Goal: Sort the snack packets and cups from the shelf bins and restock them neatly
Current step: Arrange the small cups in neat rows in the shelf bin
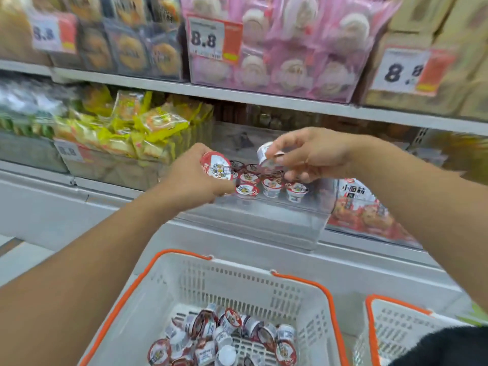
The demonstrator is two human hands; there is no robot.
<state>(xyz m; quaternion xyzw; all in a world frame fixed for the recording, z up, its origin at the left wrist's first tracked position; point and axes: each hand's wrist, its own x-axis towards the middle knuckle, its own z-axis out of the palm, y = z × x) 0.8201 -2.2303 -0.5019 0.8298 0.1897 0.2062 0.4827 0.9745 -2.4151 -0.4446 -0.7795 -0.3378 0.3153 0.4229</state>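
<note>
Red-lidded cup [216, 165] gripped by left hand [196, 178] | right hand [309, 154] pinched tilted cup [265, 153] | above clear bin [277, 207]

Clear plastic shelf bin [285, 217]: front half bare, open from above. Small red-lidded white cups [272, 184] fill the back rows. White metal shelf [264, 99] overhangs above. Yellow snack packets [148, 130] crowd the left side, red noodle packets [359, 204] the right. White orange-rimmed basket [237, 281] sits below, open-topped.
</note>
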